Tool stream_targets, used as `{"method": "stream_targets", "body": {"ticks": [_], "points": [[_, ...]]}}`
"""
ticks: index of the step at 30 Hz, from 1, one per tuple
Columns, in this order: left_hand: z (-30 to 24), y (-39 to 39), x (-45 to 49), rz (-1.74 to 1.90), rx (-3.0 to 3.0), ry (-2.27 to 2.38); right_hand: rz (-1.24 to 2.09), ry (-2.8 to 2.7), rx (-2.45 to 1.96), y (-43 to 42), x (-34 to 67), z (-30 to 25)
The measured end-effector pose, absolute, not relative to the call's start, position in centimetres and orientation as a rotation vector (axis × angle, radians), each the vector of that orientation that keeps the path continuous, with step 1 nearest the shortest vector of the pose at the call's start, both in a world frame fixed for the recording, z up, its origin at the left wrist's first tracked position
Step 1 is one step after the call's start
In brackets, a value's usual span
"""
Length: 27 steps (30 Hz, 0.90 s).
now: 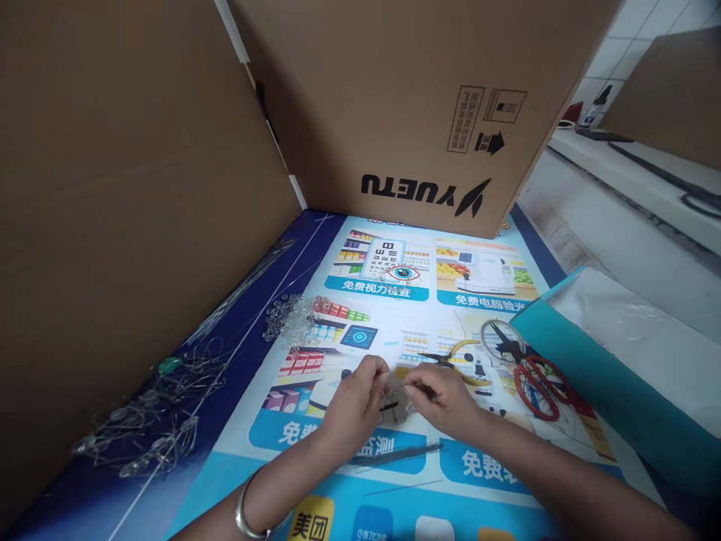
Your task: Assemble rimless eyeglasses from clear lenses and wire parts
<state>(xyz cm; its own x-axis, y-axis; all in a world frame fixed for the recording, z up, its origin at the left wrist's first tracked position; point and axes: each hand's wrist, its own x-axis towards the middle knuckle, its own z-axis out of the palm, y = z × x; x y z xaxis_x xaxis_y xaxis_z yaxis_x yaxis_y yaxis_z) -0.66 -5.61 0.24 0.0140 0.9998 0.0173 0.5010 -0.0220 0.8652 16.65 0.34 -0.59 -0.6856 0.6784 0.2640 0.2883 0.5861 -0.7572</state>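
My left hand (354, 402) and my right hand (442, 398) meet over the middle of a printed poster (388, 300), fingers pinched together on a small clear part with thin wire (396, 398) held between them. The piece is too small to name exactly. A metal bangle (248, 511) circles my left wrist. Just past my right hand lie yellow-handled pliers (456, 357). A thin dark rod (394, 453) lies on the poster under my wrists.
Red-handled scissors (535, 376) lie at the right beside a teal sheet (597, 376). A heap of clear beads (287, 315) and tangled wire pieces (158, 421) lie at the left. Cardboard panels (129, 188) wall off the left and back.
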Motion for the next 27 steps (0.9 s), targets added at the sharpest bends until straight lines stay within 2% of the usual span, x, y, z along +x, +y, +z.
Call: {"method": "stream_targets", "body": {"ticks": [12, 20, 27], "points": [[0.1, -5.3, -1.1, 0.913, 1.586, 1.583, 1.17, -2.118, -0.968, 0.6, 17.3, -0.3], [0.6, -5.0, -1.5, 0.96, 1.532, 1.522, 1.215, -2.131, -0.89, 1.0, 17.3, 0.7], [0.7, -4.9, -1.7, 0.977, 1.47, 1.506, 1.296, -2.048, -1.007, 1.1, 17.3, 0.3]]}}
